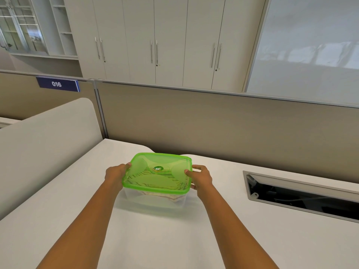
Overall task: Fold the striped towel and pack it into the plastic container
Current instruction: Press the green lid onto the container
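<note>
A clear plastic container (136, 199) stands on the white desk (155, 239) with a translucent green lid (139, 164) on top. The striped towel (174, 198) lies folded inside; its stripes show through the lid and the front wall. My left hand (116, 172) grips the lid's left edge, thumb on the rim. My right hand (201, 176) grips the right edge, with fingers on top of the lid and along its side.
A cable slot (303, 197) with an open flap is cut into the desk at the right. A beige partition (213, 121) runs behind the desk, and a rounded side panel (44, 136) stands at the left. Cabinets line the far wall.
</note>
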{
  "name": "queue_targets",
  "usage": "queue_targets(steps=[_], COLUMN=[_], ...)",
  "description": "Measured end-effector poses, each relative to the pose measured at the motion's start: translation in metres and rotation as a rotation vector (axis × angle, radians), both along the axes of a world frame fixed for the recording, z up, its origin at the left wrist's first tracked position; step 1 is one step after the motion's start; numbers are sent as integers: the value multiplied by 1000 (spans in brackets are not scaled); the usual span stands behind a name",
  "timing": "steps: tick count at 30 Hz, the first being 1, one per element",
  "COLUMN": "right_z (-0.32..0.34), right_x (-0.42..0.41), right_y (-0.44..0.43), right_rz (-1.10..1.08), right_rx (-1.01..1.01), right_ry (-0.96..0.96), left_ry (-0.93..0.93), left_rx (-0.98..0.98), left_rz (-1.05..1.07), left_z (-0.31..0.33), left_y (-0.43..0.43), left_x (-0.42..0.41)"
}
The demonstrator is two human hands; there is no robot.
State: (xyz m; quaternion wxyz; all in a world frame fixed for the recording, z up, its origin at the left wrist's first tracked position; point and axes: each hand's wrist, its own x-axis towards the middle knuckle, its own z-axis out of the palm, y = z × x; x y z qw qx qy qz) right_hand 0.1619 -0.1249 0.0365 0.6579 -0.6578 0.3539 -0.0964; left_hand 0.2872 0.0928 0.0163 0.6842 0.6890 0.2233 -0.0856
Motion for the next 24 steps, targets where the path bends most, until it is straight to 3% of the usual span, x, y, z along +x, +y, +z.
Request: queue_targets(steps=[12, 20, 24], right_z=[-10, -7, -3], right_x=[32, 34, 29], right_y=[-10, -7, -5], right_rz=[-71, -66, -63], right_rx=[91, 43, -75], right_ry=[85, 101, 159], left_ry=[2, 24, 17], left_rx=[-41, -21, -5], left_rz=[-16, 13, 23], left_z=[-5, -2, -2], left_y=[0, -3, -3], left_x=[5, 6, 4])
